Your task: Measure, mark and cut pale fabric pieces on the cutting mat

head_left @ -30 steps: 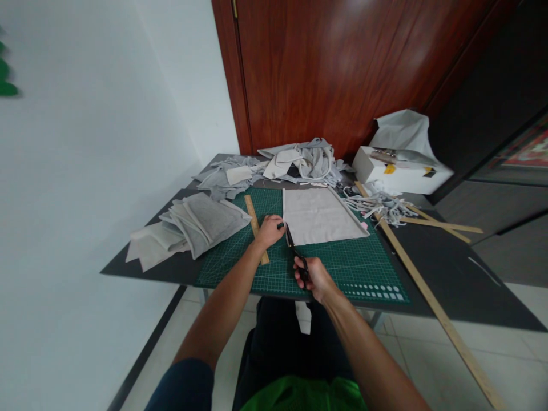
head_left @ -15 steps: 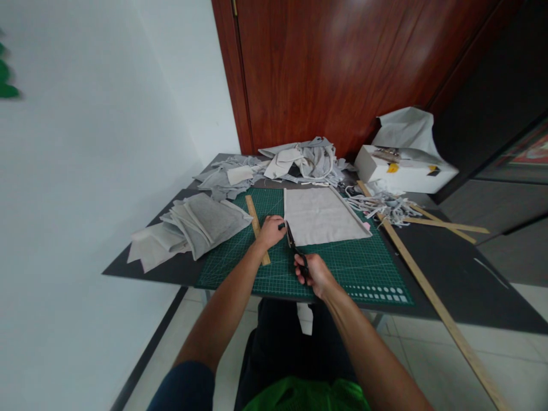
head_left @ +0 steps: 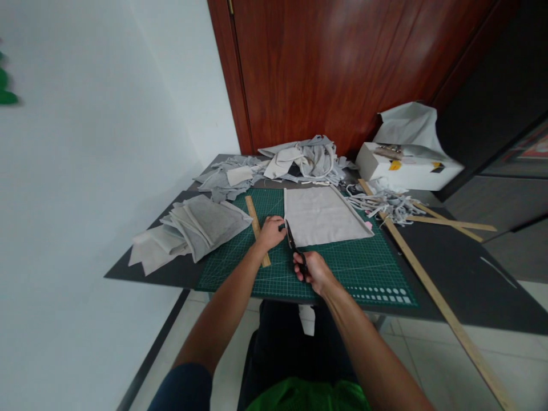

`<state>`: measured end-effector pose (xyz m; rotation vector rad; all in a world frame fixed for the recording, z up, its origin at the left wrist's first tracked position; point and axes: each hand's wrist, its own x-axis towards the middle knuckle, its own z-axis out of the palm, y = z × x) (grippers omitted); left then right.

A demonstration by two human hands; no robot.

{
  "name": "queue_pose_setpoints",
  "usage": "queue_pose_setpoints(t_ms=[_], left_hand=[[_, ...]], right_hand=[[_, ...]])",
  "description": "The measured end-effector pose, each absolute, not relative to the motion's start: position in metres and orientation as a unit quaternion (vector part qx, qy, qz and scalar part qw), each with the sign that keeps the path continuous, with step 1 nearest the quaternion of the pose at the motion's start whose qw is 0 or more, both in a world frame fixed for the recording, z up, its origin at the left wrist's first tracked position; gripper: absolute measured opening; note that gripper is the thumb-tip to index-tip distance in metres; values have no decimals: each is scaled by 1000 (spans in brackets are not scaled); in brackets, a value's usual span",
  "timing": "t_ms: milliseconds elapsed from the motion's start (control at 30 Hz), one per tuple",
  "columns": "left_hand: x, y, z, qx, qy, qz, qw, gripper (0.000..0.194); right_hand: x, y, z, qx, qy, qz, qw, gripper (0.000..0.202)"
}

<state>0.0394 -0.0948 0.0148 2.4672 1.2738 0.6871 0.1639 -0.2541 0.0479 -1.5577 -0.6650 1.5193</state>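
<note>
A pale fabric piece (head_left: 321,214) with folded side edges lies flat on the green cutting mat (head_left: 342,265). My left hand (head_left: 271,233) is closed at its left edge, thumb and fingers pinching the fabric there. Black-handled scissors (head_left: 291,238) are gripped in my right hand (head_left: 313,269), fingers through the handles. Their blades point away from me along the fabric's left edge, with the tips close to my left fingers. Whether the blades have fabric between them is too small to tell. A short wooden ruler (head_left: 254,220) lies partly under my left wrist.
Grey fabric pieces (head_left: 205,220) are stacked at the left, and more cloth (head_left: 299,160) is heaped at the back. On the right are tangled fabric strips (head_left: 391,206), a long wooden ruler (head_left: 422,279) overhanging the front edge, and a white box (head_left: 411,168).
The camera view has shifted slightly. Both hands and the scissors stay almost in the same place at the fabric's left edge.
</note>
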Motion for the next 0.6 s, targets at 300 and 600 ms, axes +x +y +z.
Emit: queue_pose_setpoints(t_ms=[300, 600], left_hand=[[59, -54, 35, 851, 467, 213, 111, 25], [48, -31, 15, 843, 494, 193, 90, 25]], right_hand=[[168, -254, 48, -603, -252, 629, 422, 16], [182, -258, 44, -523, -270, 688, 425, 26]])
